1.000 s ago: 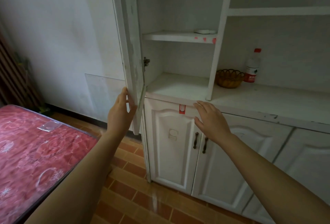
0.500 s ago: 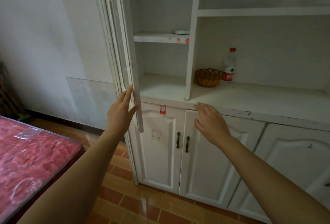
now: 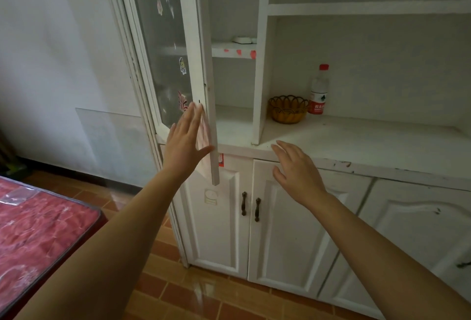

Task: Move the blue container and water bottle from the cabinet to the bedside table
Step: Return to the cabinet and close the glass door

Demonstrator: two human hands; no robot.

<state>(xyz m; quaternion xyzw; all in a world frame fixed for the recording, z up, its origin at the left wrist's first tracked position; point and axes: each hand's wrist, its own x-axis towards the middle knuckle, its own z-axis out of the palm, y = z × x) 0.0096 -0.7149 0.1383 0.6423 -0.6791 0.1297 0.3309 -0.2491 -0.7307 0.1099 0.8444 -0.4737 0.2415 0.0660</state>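
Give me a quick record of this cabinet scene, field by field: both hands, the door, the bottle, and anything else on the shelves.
left hand: fingers straight, flat against the edge of the glass cabinet door
right hand: open, fingers spread, by the counter ledge; contact unclear
door state: partly open, stickers on the pane
water bottle: upright, red cap, back of the open shelf
wicker basket: just left of the bottle
blue container: not in view
upper shelf: small white object
lower left: red mattress
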